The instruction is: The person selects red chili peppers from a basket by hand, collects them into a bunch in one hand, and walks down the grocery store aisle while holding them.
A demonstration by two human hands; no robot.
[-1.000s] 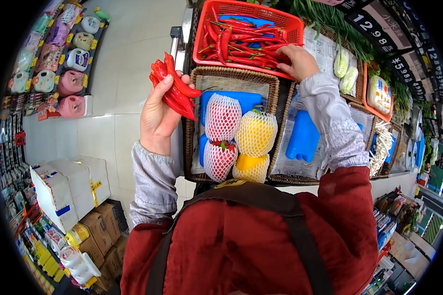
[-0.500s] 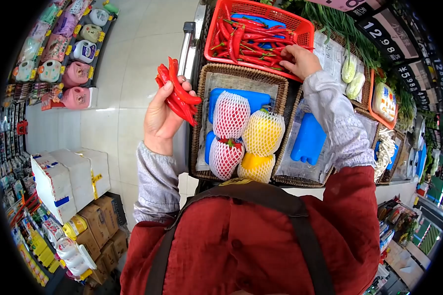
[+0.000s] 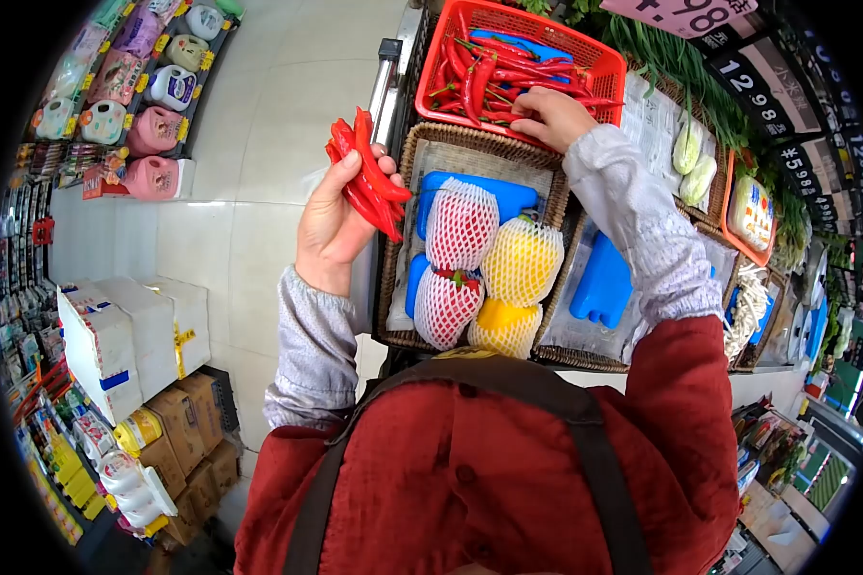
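My right hand (image 3: 558,117) has slid left to other chilies (image 3: 484,86) in the far red basket (image 3: 605,69); I can't tell if its fingers pinch one. My left hand (image 3: 336,228) still holds a bunch (image 3: 367,187).

1. Pale, glossy tiles cover the aisle floor (image 3: 259,153), thin grout lines crossing them and a bright reflection near the shelving.
2. At upper left, a dark tiered shelf (image 3: 204,82) carries detergent bottles (image 3: 155,130), with yellow price tags along its edges.
3. Below it, a white box (image 3: 149,345) with yellow tape sits by brown cardboard cartons (image 3: 180,420).
4. Black price boards (image 3: 762,91) and a pink price sign (image 3: 686,13) hang at upper right.
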